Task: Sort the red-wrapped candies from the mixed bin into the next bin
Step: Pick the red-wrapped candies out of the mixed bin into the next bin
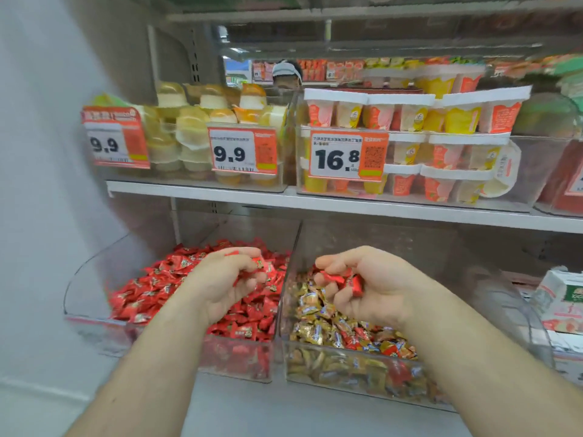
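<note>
— Both hands are working over the bins. What is each one holding?

— Her or his left hand (225, 279) is hovering over the clear plastic bin of red-wrapped candies (94, 269), fingers curled around a few red-wrapped candies (262, 266), which are showing at the fingertips. Meanwhile the right hand (362, 285) is cupping a small bunch of red-wrapped pieces (345, 279) in its bent fingers, above the clear plastic bin of mixed gold and red candies (511, 304).

— Where are the bins sitting against each other?

— Side by side, their straight inner walls touching along a clear divider line (288, 279) running between the two hands. The red bin is lying to the left, heaped high. The mixed bin is filled lower, gold wrappers mostly, with several red ones (356, 337) lying near its front wall.

— How much room is opening up around the hands?

— Above both bins, the white shelf edge (347, 206) is hanging well clear of the hands. The outer walls of both bins are curving up on the far left and far right, and the front walls are standing low, with both forearms passing over them.

— And beyond?

— Orange-and-white price tags reading 9.9 (243, 151) and 16.8 (347, 157) are hanging on the upper shelf, in front of clear tubs of jelly cups (407, 113). A white boxed product (561, 294) is sitting to the right of the mixed bin.
</note>
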Action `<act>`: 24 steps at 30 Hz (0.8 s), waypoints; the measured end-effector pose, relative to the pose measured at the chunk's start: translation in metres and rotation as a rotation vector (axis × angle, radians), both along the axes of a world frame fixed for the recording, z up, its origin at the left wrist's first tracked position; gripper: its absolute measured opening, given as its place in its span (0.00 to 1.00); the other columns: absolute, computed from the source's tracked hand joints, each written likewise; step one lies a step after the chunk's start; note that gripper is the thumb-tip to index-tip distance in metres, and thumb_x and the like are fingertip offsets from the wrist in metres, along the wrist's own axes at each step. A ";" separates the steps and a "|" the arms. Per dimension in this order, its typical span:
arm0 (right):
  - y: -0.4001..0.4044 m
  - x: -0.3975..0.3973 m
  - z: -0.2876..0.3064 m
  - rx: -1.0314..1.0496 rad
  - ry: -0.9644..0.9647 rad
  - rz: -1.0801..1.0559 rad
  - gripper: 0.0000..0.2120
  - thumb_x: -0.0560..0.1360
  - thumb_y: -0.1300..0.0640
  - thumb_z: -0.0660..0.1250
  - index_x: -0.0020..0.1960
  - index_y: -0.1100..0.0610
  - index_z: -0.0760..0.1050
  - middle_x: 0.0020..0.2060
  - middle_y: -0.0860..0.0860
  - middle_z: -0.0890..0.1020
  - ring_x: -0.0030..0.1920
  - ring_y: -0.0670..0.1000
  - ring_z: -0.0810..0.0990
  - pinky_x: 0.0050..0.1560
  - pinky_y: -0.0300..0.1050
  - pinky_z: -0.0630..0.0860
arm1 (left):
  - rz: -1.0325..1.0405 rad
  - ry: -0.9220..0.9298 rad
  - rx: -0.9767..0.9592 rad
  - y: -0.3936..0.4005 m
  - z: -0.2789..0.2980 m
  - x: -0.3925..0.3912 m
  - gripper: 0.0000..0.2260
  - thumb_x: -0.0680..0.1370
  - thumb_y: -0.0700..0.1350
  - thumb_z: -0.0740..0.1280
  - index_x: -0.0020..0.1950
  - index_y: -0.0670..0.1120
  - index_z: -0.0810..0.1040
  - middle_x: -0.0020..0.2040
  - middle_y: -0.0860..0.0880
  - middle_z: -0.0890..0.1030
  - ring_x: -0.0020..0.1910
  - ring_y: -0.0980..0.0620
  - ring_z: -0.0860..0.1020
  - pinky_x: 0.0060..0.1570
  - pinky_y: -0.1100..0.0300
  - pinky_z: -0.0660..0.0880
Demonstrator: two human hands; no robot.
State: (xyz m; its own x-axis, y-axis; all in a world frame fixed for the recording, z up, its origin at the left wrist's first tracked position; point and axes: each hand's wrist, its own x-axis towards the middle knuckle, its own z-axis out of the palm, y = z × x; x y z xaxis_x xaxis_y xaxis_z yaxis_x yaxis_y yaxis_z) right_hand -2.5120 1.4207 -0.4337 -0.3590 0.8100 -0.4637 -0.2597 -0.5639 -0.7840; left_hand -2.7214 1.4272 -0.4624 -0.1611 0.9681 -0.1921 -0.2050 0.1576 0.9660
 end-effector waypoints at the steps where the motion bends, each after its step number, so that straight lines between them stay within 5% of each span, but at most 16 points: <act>1: 0.006 -0.015 0.005 0.020 -0.047 0.019 0.09 0.76 0.70 0.57 0.52 0.62 0.73 0.35 0.57 0.74 0.29 0.48 0.69 0.20 0.31 0.65 | 0.044 0.038 -0.031 0.004 -0.006 -0.010 0.12 0.75 0.27 0.60 0.50 0.40 0.79 0.39 0.42 0.78 0.32 0.50 0.79 0.22 0.68 0.70; 5: 0.037 -0.070 0.019 0.151 -0.267 0.079 0.08 0.78 0.71 0.58 0.50 0.62 0.74 0.40 0.57 0.72 0.30 0.48 0.71 0.22 0.30 0.67 | 0.076 0.236 -0.040 0.023 -0.029 -0.035 0.13 0.69 0.28 0.63 0.50 0.39 0.78 0.38 0.43 0.75 0.33 0.50 0.69 0.30 0.62 0.64; 8: 0.058 -0.103 0.018 0.216 -0.399 0.089 0.05 0.78 0.69 0.60 0.49 0.62 0.73 0.41 0.58 0.72 0.31 0.49 0.72 0.27 0.34 0.71 | 0.150 0.461 0.037 0.036 -0.035 -0.046 0.20 0.70 0.35 0.71 0.61 0.47 0.77 0.51 0.48 0.78 0.45 0.51 0.75 0.45 0.59 0.72; 11: 0.072 -0.124 0.011 0.211 -0.448 0.111 0.02 0.78 0.64 0.64 0.46 0.61 0.74 0.42 0.56 0.75 0.41 0.53 0.77 0.50 0.47 0.80 | 0.119 1.098 0.057 0.041 -0.043 -0.052 0.25 0.72 0.50 0.70 0.69 0.58 0.71 0.70 0.55 0.71 0.71 0.49 0.65 0.69 0.46 0.62; 14: 0.083 -0.131 -0.001 0.420 -0.735 0.215 0.12 0.77 0.63 0.64 0.60 0.59 0.76 0.51 0.54 0.78 0.55 0.55 0.78 0.61 0.51 0.75 | -0.145 1.519 -0.038 0.043 -0.050 -0.047 0.30 0.77 0.63 0.58 0.77 0.59 0.57 0.80 0.54 0.53 0.79 0.46 0.45 0.73 0.38 0.43; 18: 0.086 -0.133 -0.012 1.014 -1.488 0.593 0.26 0.73 0.58 0.66 0.71 0.51 0.71 0.66 0.52 0.75 0.63 0.54 0.75 0.60 0.45 0.75 | -0.473 1.590 -0.158 0.043 -0.061 -0.057 0.33 0.78 0.65 0.55 0.79 0.60 0.46 0.81 0.54 0.43 0.79 0.45 0.39 0.72 0.35 0.36; 21: 0.090 -0.143 -0.022 0.932 -1.719 0.924 0.45 0.70 0.42 0.73 0.79 0.42 0.52 0.76 0.56 0.58 0.74 0.61 0.60 0.70 0.55 0.66 | -0.439 1.605 -0.238 0.045 -0.062 -0.090 0.36 0.76 0.67 0.60 0.78 0.63 0.45 0.80 0.54 0.43 0.78 0.44 0.38 0.71 0.34 0.35; 24: 0.098 -0.156 -0.033 0.868 -1.762 1.057 0.51 0.69 0.38 0.73 0.80 0.44 0.44 0.79 0.58 0.45 0.77 0.65 0.51 0.75 0.63 0.58 | -0.283 1.554 -0.301 0.045 -0.066 -0.117 0.37 0.75 0.69 0.61 0.78 0.64 0.46 0.80 0.54 0.40 0.78 0.44 0.36 0.72 0.35 0.36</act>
